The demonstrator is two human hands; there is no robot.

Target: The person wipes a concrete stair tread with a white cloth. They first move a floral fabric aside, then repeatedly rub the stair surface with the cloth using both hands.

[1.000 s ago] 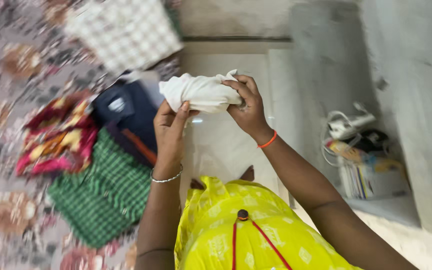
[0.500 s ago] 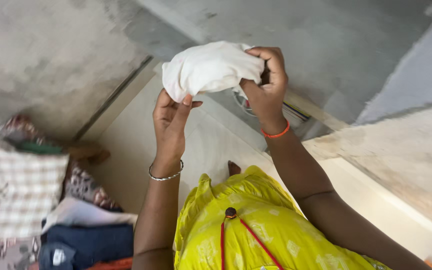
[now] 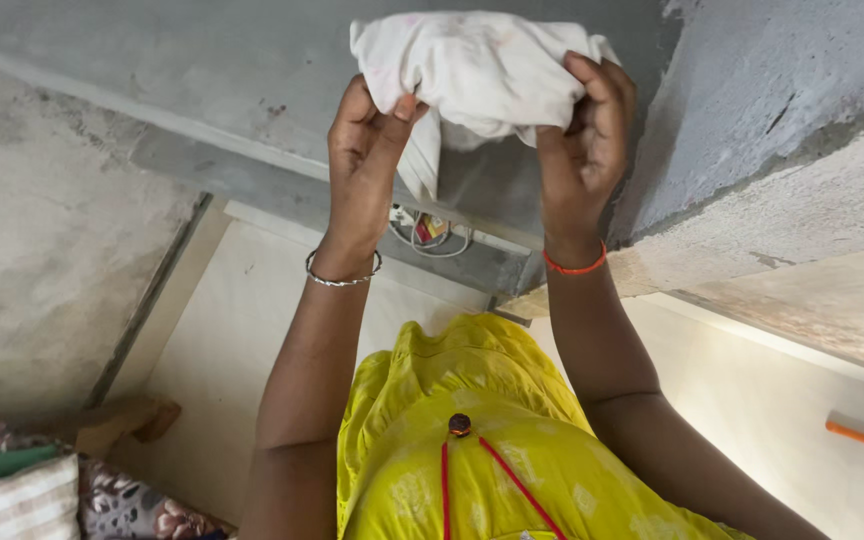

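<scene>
White cloth (image 3: 482, 75) held up in both hands, bunched, in front of a grey plastered wall (image 3: 202, 60).

Head view: the left hand (image 3: 364, 165) pinches the cloth's left edge between thumb and fingers, a silver bangle (image 3: 342, 280) on its wrist; the right hand (image 3: 584, 150) closes its fingers around the right side, an orange band (image 3: 574, 268) on its wrist. Below the arms sits a yellow garment (image 3: 482, 440); patterned fabrics (image 3: 32, 490) lie at lower left.

Both arms raised, left hand (image 3: 367, 160) and right hand (image 3: 582, 140) clenched, fingers curled inward
</scene>
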